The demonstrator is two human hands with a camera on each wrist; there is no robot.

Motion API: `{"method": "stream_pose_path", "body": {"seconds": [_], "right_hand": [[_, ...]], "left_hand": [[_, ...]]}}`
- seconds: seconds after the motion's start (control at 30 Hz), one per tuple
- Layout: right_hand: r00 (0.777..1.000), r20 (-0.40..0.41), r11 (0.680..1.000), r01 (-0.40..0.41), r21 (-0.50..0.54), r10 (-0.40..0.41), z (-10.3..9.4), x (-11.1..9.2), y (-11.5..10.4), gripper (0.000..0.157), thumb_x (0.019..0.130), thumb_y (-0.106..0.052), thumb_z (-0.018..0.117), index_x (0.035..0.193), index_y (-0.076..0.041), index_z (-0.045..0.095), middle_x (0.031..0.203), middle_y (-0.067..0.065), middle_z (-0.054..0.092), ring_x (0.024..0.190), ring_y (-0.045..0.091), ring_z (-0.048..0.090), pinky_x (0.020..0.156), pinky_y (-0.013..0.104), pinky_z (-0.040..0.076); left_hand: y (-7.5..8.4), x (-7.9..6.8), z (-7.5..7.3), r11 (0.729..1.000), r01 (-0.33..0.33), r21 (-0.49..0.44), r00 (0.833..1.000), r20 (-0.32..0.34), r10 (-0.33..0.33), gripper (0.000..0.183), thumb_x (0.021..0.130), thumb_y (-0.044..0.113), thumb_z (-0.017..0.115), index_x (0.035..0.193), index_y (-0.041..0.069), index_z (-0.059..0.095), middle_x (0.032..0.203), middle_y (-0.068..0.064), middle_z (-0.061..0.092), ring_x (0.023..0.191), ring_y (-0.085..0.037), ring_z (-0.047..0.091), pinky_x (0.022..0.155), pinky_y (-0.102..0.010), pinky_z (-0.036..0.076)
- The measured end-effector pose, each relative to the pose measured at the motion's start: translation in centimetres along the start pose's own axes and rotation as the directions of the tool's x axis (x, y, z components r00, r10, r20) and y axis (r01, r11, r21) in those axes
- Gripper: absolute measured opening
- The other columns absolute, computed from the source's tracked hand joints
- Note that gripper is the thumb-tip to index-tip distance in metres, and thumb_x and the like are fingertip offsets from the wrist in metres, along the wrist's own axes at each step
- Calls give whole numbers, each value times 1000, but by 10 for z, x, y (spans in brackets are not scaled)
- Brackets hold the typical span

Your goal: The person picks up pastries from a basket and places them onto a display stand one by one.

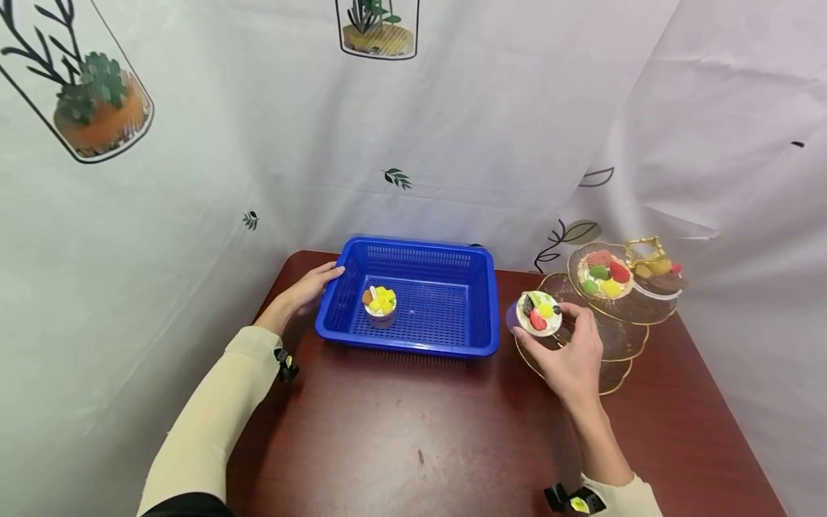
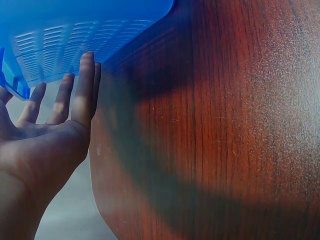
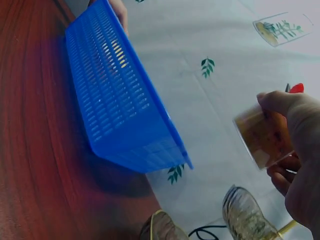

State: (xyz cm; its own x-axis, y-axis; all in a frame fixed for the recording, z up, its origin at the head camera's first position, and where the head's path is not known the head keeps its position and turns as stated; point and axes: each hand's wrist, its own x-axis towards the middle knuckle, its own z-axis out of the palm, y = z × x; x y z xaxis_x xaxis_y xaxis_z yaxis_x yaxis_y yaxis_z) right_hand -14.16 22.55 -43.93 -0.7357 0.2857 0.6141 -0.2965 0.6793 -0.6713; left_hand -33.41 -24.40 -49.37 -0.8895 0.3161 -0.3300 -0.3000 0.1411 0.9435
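Note:
My right hand holds a toy dessert cup between thumb and fingers, raised in front of the tiered stand. The cup is topped with white cream and bits of fruit; in the right wrist view its clear side shows a brown filling. At the left end of the blue plastic basket, my left hand grips the rim. The left wrist view shows its fingers along the basket's outer wall. Inside the basket, towards the left, stands another dessert cup with yellow cubes on top.
The stand has clear, gold-edged tiers and a gold handle. Its top tier bears a fruit tart and a brown dessert. Beneath everything is a reddish-brown wooden table, with a pale printed curtain behind.

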Motion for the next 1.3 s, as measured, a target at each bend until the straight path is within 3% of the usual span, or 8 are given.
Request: {"method": "stream_pose_path", "body": {"seconds": [0.1, 0.47, 0.83, 1.07, 1.3], "right_hand": [[999, -44, 1000, -3, -6, 3, -2, -2, 3, 76, 56, -27, 99, 115, 0, 58, 104, 15, 60, 100, 24, 57, 85, 23, 38], [988, -157, 999, -22, -40, 16, -4, -8, 14, 73, 61, -27, 96, 120, 1, 62, 109, 17, 62, 104, 30, 58, 87, 33, 41], [981, -172, 994, -97, -58, 86, -4, -4, 18, 69, 66, -25, 94, 123, -1, 63, 114, 17, 66, 105, 30, 61, 86, 35, 43], [974, -171, 985, -163, -64, 150, -4, 2, 21, 64, 68, -29, 93, 118, -2, 65, 110, 14, 69, 100, 28, 65, 83, 20, 44], [966, -201, 978, -185, -95, 163, -3, 6, 28, 64, 68, -33, 93, 117, -1, 66, 112, 19, 68, 109, 38, 61, 91, 48, 43]], "left_hand": [[0, -1, -1, 1000, -3, -2, 1000, 2, 3, 63, 101, 47, 52, 154, 20, 30, 141, -19, 52, 115, -35, 61, 88, -51, 55], [-1, -2, -1, 1000, 0, 12, 1000, -4, 0, 63, 102, 47, 49, 155, 21, 29, 141, -19, 52, 115, -35, 62, 87, -50, 55], [0, -4, -1, 1000, -9, 4, 1000, 3, 9, 61, 103, 45, 49, 155, 20, 29, 139, -20, 52, 112, -33, 63, 88, -49, 55], [-1, -3, 0, 1000, -10, -9, 1000, 0, 10, 59, 103, 44, 48, 155, 20, 30, 140, -20, 52, 113, -34, 63, 88, -49, 55], [-1, -3, 1, 1000, -17, 10, 1000, 7, 17, 62, 103, 46, 49, 155, 20, 28, 141, -19, 51, 117, -36, 61, 87, -50, 55]]}}
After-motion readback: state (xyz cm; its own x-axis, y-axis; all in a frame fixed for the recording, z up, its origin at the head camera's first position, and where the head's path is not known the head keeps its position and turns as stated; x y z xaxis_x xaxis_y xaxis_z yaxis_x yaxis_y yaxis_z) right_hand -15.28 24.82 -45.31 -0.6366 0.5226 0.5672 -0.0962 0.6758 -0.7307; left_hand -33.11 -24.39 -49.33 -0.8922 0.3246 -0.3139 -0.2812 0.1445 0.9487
